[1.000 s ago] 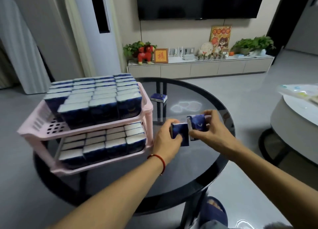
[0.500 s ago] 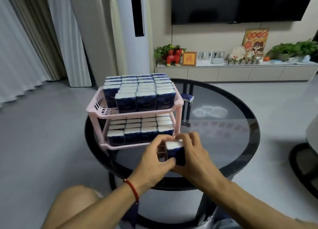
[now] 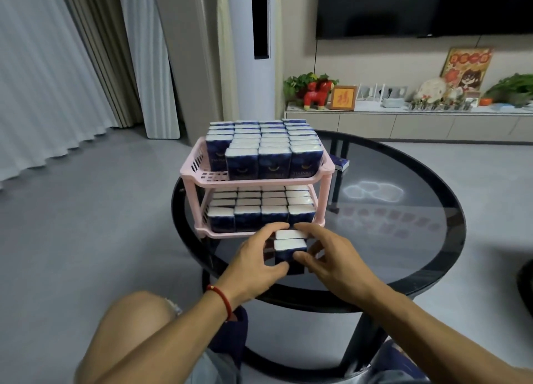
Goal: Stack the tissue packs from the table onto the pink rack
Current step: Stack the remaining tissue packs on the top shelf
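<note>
Head view: both hands sit at the near side of the round dark glass table (image 3: 409, 210), closed around two tissue packs (image 3: 290, 244) held together upright, white tops facing up, dark blue wrap below. Left hand (image 3: 253, 261) grasps them from the left, fingers curled over the far top edge, thumb against the near lower face. Right hand (image 3: 331, 256) grasps from the right, index finger reaching across the far side, thumb on the near face, other fingers bent beside the packs. Whether the pair rests on the glass or is held just above it can't be told. The packs are just in front of the pink rack (image 3: 199, 173), near its lower tier's front right corner. The rack stands on the left part of the table, two tiers. Top tier is packed with upright packs in four columns; the leftmost column's front slot is open, showing bare pink grid. Lower tier is likewise filled in rows up to its front rim. One more loose tissue pack (image 3: 340, 162) lies flat on the glass behind the rack's right post. A red cord bracelet (image 3: 222, 297) circles the left wrist. A bare knee (image 3: 135, 320) shows below the table edge. Background: TV cabinet (image 3: 403, 122) with a red toy figure (image 3: 316, 94), plants and frames, curtains on the left.
</note>
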